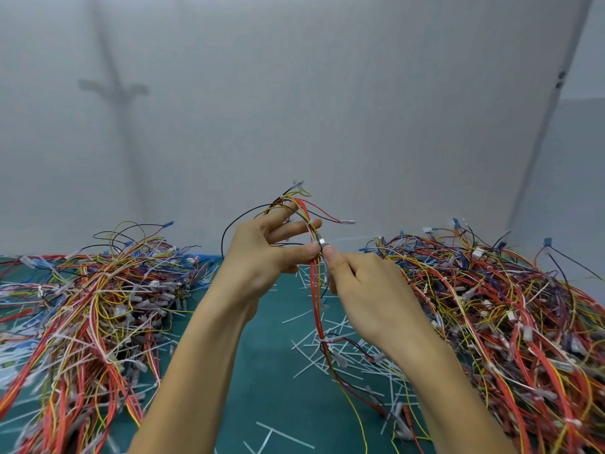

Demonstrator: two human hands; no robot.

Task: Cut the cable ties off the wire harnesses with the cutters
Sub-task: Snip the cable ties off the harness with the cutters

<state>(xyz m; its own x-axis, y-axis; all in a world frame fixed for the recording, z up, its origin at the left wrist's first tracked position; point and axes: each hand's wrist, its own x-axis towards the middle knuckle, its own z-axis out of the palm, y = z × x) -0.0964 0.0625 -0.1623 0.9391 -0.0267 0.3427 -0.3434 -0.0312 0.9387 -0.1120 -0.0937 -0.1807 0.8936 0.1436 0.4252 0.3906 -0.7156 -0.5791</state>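
A wire harness (317, 299) of red, yellow and black wires hangs upright between my hands above the green mat. My left hand (262, 257) pinches the harness between thumb and fingers near its upper part. My right hand (363, 283) grips small silver cutters (322, 244), whose metal jaws sit against the wires right beside my left thumb. A thin white cable tie tail (353, 239) sticks out to the right from that spot. Lower down, another white tie (322, 339) wraps the harness. The cutters' handles are hidden in my palm.
A big heap of wire harnesses (98, 306) lies on the left of the green mat (271, 371), and a larger heap (510, 316) on the right. Several cut white tie pieces (327, 352) litter the mat between them. A pale wall stands behind.
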